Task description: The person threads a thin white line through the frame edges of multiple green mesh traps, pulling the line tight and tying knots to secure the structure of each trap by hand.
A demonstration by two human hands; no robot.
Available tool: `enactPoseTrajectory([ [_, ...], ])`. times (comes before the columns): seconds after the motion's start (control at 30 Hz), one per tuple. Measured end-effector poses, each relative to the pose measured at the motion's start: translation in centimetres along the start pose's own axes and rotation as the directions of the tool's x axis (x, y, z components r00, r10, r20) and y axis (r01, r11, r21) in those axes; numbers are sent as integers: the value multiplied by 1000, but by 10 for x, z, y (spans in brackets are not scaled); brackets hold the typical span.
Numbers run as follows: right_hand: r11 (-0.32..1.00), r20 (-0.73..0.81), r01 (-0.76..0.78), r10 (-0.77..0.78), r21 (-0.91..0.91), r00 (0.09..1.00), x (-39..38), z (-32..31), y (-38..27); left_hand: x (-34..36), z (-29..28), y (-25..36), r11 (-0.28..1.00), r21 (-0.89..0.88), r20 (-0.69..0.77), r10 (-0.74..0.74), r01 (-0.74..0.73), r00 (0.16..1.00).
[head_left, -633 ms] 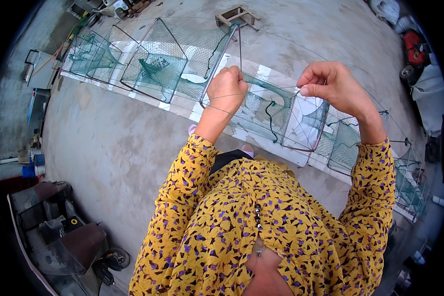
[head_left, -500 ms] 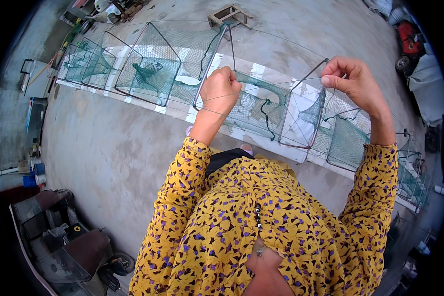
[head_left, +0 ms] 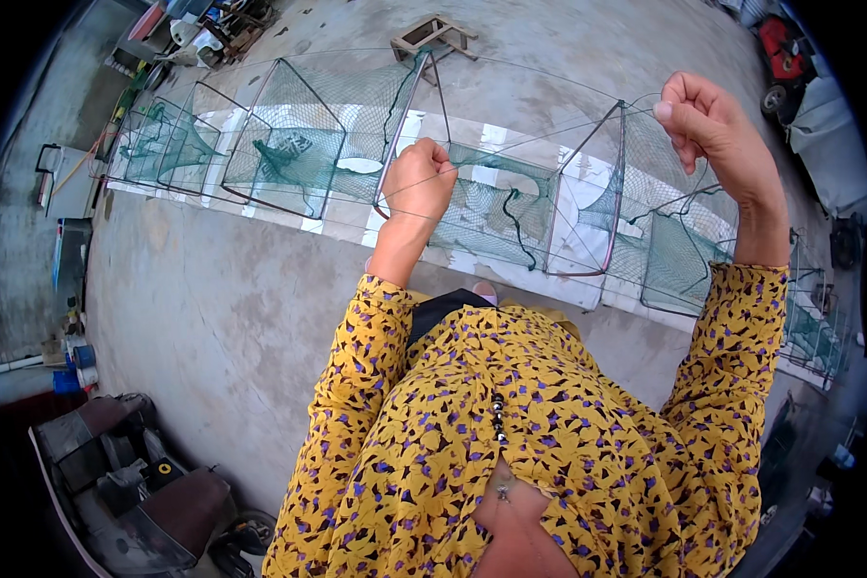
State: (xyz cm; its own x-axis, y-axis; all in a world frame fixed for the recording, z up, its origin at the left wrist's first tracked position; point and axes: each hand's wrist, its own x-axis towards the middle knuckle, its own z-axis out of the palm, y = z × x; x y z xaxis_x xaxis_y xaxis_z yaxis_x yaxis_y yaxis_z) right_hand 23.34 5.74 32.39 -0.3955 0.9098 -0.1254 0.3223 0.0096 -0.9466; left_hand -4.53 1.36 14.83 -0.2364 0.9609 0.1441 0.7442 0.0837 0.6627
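A long foldable green mesh trap (head_left: 684,265) on square wire frames stretches across pale, white-striped boards (head_left: 371,231) on the concrete. My left hand (head_left: 419,188) is a closed fist around thin cord, just beside a slanting metal frame rod (head_left: 400,116). My right hand (head_left: 703,125) is raised at the upper right, thumb and forefinger pinching the cord, its other fingers curled. The cord runs between my hands across the netting, near the top corner of another frame (head_left: 622,103).
A small wooden stool (head_left: 433,37) stands behind the trap. A scooter (head_left: 140,482) is at lower left, blue containers (head_left: 67,376) by the left wall. A red wheeled machine (head_left: 780,53) and a covered grey object (head_left: 828,164) line the right side. Assorted clutter (head_left: 193,34) fills the upper left.
My right hand has risen and moved rightward, drawing the cord out from the left fist. My left hand has shifted slightly left in view. A frame corner beside the right hand stands higher.
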Motion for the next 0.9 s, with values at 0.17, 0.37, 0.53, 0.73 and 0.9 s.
enactPoseTrajectory([
  [0.17, 937, -73, -72, 50, -341, 996, -14, -30, 2, -2, 4, 0, 987, 162, 27, 6, -10, 1000],
  [0.37, 987, -177, 112, -91, 116, 980, -5, -16, 11, -6, 17, -8, 995, -56, 23, -83, 84, 996],
  [0.53, 997, -104, 79, -80, -12, 991, 33, 49, 15, -6, 16, -15, 734, -599, 183, -263, 319, 947],
  [0.73, 889, 107, 11, 43, -458, 993, 79, 127, 62, -2, 23, -20, 763, -585, 193, -201, 277, 961],
  [0.9, 815, 164, -14, 134, -580, 977, 92, 153, 75, 0, 23, -20, 707, -623, 273, -205, 335, 940],
])
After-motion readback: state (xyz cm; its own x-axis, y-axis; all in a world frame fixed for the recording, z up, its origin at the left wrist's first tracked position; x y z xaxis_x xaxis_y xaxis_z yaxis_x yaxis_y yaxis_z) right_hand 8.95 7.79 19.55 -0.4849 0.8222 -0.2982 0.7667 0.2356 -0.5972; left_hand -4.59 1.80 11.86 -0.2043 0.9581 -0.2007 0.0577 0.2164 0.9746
